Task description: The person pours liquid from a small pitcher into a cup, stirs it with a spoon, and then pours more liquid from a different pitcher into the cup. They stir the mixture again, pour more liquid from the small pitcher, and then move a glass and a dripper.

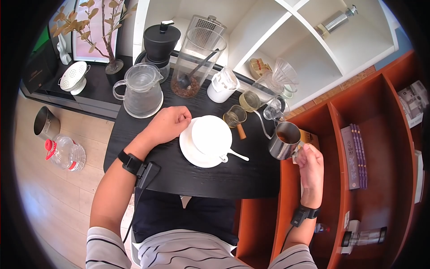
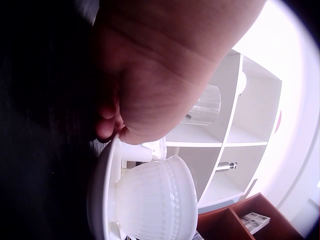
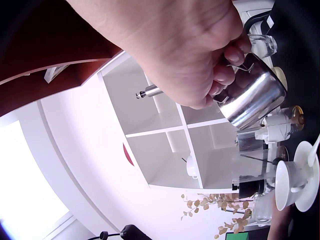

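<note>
A white cup (image 1: 209, 134) stands on a white saucer (image 1: 190, 151) on the black table, with a white spoon (image 1: 238, 155) at its right. The left hand (image 1: 169, 123) pinches the saucer's left edge; in the left wrist view the fingertips meet the rim of the saucer (image 2: 102, 192) beside the ribbed cup (image 2: 162, 200). At the table's right side the right hand (image 1: 311, 162) grips the handle of a steel pitcher (image 1: 285, 141) with brown liquid inside. The right wrist view has the right hand (image 3: 195, 65) curled round the handle of the shiny pitcher (image 3: 255, 92).
Behind the cup are a glass server (image 1: 143, 92), a tall glass container (image 1: 192, 67), a black grinder (image 1: 161, 42), a white canister (image 1: 222, 85) and a small glass pot with a wooden handle (image 1: 235, 116). A red-brown shelf (image 1: 331, 148) borders the table's right side.
</note>
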Action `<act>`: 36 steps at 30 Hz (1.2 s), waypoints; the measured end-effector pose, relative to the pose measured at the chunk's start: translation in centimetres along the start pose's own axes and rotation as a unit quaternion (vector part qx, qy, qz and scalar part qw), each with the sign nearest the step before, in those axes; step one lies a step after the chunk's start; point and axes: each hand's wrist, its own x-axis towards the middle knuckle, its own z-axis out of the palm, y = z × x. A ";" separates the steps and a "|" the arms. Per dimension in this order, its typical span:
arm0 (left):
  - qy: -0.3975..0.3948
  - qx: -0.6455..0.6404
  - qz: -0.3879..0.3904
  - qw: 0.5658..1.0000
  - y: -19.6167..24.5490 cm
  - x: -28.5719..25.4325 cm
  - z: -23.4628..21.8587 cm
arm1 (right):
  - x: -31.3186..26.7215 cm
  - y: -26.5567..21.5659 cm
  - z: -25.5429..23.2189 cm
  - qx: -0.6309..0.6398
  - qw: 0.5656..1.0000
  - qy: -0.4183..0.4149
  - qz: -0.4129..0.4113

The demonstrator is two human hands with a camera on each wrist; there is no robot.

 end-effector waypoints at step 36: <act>0.001 0.000 -0.002 1.000 0.0 0.0 0.1 | 0.2 0.3 0.5 0.028 0.999 0.000 -0.034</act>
